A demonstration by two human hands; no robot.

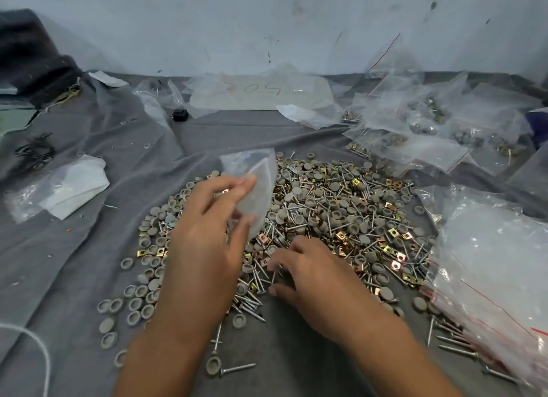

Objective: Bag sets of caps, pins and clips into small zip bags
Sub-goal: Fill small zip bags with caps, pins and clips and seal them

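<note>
- Left hand [204, 233] is raised over the pile [326, 218], its grip pinching a small clear bag [255, 189] between thumb and fingers.
- Right hand [311, 272] is low on the pile's near edge, fingers curled among the pins [255, 301]; whether its grip holds 1 cannot be told.
- Grey caps [136, 304], pins and brass clips [394, 233] lie heaped on a grey cloth [74, 263].
- Filled bags [415, 141] lie at far right; a stack of empty bags [498, 263] sits near right.

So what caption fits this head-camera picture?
Left hand holds a small zip bag while right hand picks through the pile of parts.
</note>
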